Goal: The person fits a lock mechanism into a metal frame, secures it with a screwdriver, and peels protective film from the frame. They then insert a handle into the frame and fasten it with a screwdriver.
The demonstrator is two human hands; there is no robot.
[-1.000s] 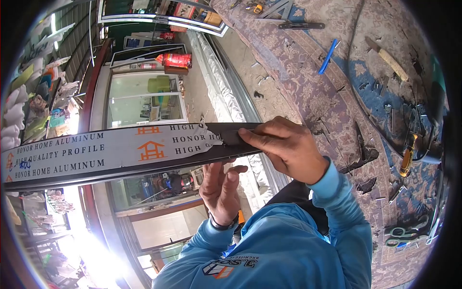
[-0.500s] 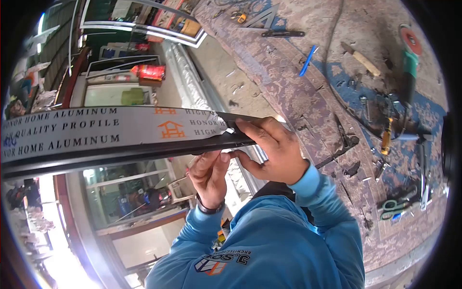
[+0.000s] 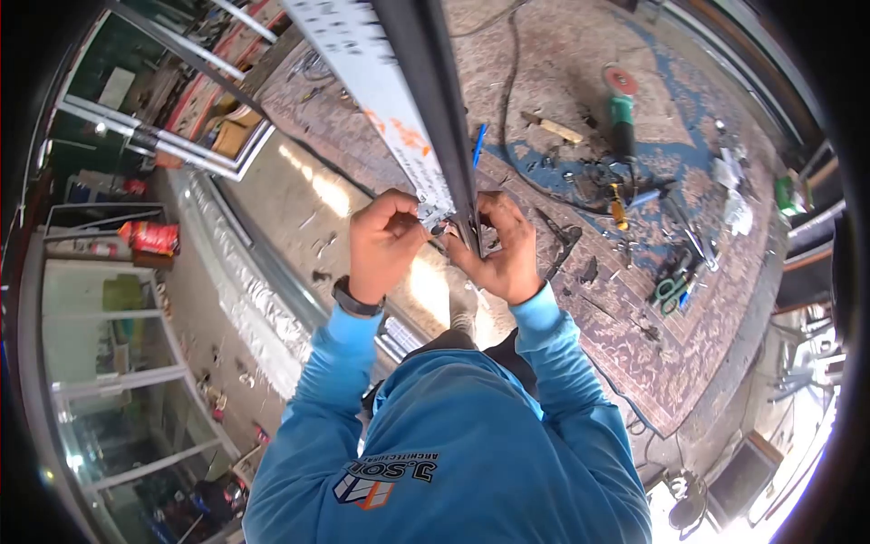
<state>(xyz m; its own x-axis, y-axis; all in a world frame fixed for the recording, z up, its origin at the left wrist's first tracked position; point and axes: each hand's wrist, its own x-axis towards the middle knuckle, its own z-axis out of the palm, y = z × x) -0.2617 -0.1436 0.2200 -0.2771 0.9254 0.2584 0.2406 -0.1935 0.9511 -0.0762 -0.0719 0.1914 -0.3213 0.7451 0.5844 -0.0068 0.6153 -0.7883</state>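
Note:
A long black aluminum profile [image 3: 424, 82] with white printed film [image 3: 358, 77] on one face runs from the top of the view down to my hands. My left hand [image 3: 385, 245], with a dark wristband, pinches the loose lower end of the film beside the profile's end. My right hand [image 3: 503, 249] is wrapped round the profile's lower end, thumb in front and fingers on the right side. The film looks crumpled between the hands. Its exact edge is too small to make out.
On the patterned carpet [image 3: 666, 372] at the right lie an angle grinder [image 3: 622, 113], a wooden-handled tool [image 3: 553, 128], a yellow screwdriver [image 3: 619, 208], green scissors [image 3: 671, 292] and a blue pen [image 3: 479, 145]. Glass-paned frames [image 3: 118, 381] and a red packet [image 3: 150, 238] are at the left.
The profile has swung from lying across the left to pointing up and away. My left hand has moved up to the film's end, and the view has turned.

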